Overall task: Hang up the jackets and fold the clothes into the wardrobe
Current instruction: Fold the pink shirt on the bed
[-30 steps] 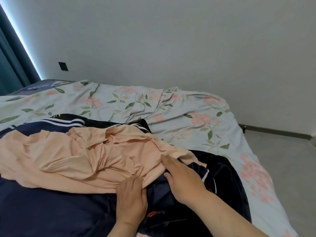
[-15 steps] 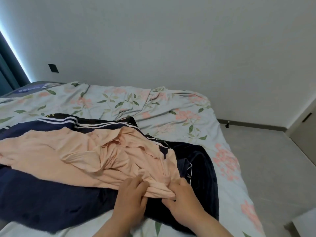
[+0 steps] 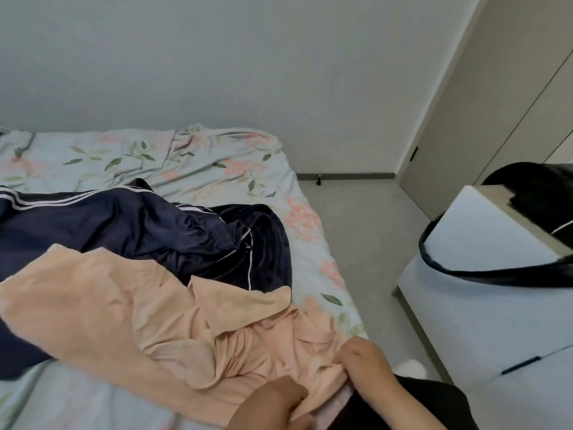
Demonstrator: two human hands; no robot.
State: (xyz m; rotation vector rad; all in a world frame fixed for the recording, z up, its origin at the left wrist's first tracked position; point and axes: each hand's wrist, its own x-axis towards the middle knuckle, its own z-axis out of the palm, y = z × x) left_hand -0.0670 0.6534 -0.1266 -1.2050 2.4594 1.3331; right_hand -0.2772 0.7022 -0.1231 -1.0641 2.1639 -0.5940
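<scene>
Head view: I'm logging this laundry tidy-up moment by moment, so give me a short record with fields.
place: bed with a floral sheet
held item: peach garment, crumpled, unfolded
left hand: grips the peach garment at its near edge
right hand: grips the same edge, beside the left hand
underneath: navy jacket with white stripes, partly covered
beside it: dark garment with white piping, to the right of the navy jacket
off the bed: black garment on a white cabinet

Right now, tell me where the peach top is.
In the head view the peach top lies low centre on the bed, partly over the navy jacket, its near edge held by the left hand and right hand.
</scene>
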